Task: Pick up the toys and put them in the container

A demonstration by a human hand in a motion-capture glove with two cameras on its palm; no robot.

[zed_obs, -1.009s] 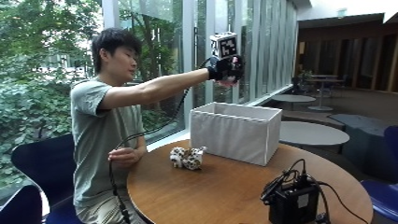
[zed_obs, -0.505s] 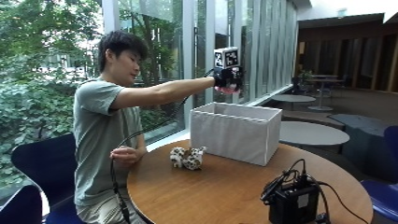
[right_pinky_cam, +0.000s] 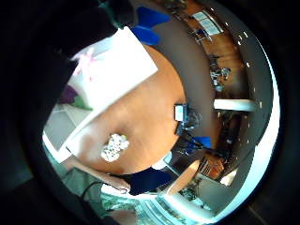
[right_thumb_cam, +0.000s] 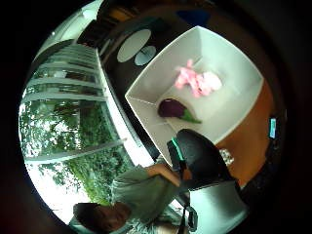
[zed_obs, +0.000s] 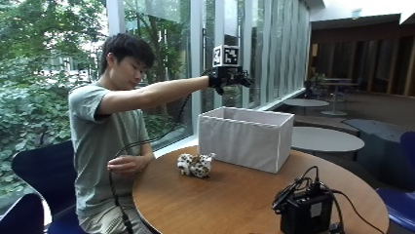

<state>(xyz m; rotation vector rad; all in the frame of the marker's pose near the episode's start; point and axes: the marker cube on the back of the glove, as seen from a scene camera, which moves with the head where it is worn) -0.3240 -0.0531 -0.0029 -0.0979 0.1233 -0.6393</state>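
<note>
While the person's arm stretches out level, the gloved right hand (zed_obs: 228, 80) hangs above the open top of the white fabric container (zed_obs: 245, 139), clear of its rim, and its grip holds nothing, the fingers drooping loosely downward. Down inside the container (right_thumb_cam: 229, 73) lie a pink soft toy (right_thumb_cam: 197, 82) and a purple eggplant toy (right_thumb_cam: 174, 109) with a green stem, near each other on the floor of the box. On the round wooden tabletop (zed_obs: 227, 204), just beside the container's near wall, sits a spotted plush toy (zed_obs: 195, 165). Nearer the tabletop's front edge stands a black device (zed_obs: 305, 212) with cables. The bare left hand (zed_obs: 124, 165) rests at the tabletop's edge, holding a black cable
</note>
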